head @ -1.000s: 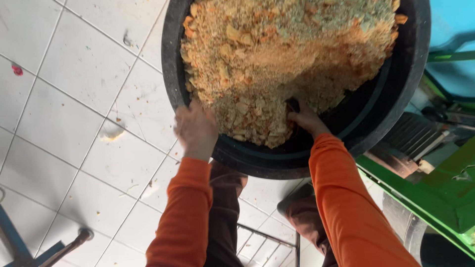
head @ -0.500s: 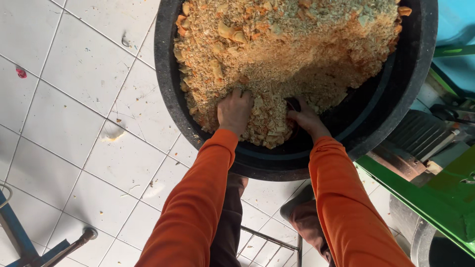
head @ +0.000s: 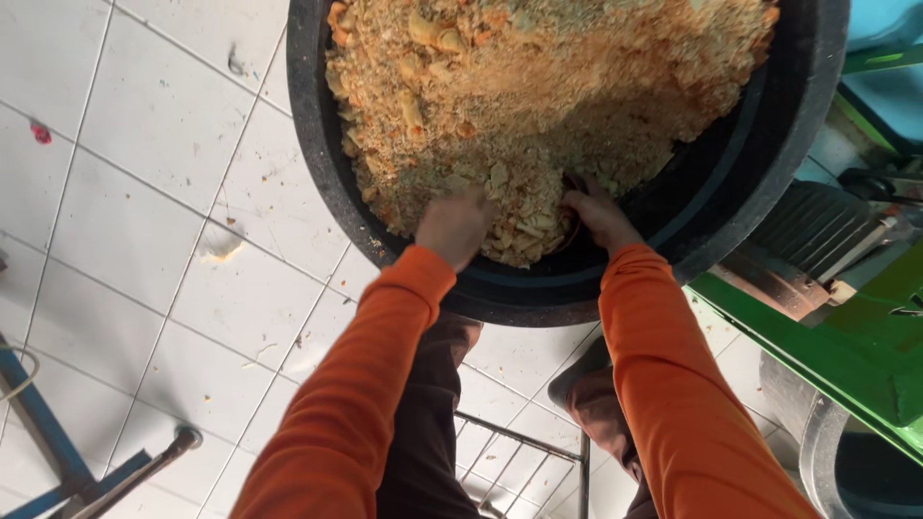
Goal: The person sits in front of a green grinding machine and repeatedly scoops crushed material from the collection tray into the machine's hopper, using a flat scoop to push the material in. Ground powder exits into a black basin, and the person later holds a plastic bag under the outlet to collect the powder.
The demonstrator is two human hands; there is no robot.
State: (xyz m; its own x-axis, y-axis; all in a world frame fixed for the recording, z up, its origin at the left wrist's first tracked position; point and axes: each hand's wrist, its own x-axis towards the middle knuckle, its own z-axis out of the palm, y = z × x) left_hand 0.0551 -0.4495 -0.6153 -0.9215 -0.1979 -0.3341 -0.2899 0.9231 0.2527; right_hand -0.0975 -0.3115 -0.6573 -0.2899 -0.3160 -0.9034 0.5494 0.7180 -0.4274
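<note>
Obs., head view, largest item first.

White tiled floor (head: 125, 221): fills the 9 o'clock half of the view, scattered with a few crumbs.

Black tub (head: 760, 183): round, wide, occupies 12 to 2 o'clock; near rim lies just above the person's knees.

Crumb mix (head: 538, 86): orange-tan, heaped inside the tub, banked toward 11 o'clock, with bare black wall showing at 3 o'clock. Coarse flakes mixed with fine meal. Judged loose, dry and light per handful, brittle; it would spill between the fingers, so scooping from beneath with cupped palms looks the better hold than pinching.

Green machine (head: 846, 346): at 4 o'clock, beside the tub.

Blue metal frame (head: 38, 423): at 8 o'clock, well apart from the tub.

Left hand (head: 454, 223): at the heap's near edge, fingers buried in the flakes; whether they are closed on any cannot be told.

Right hand (head: 601, 216): just at 3 o'clock of the left, fingertips pushed into the mix near a dark object, partly hidden; hold cannot be told.
</note>
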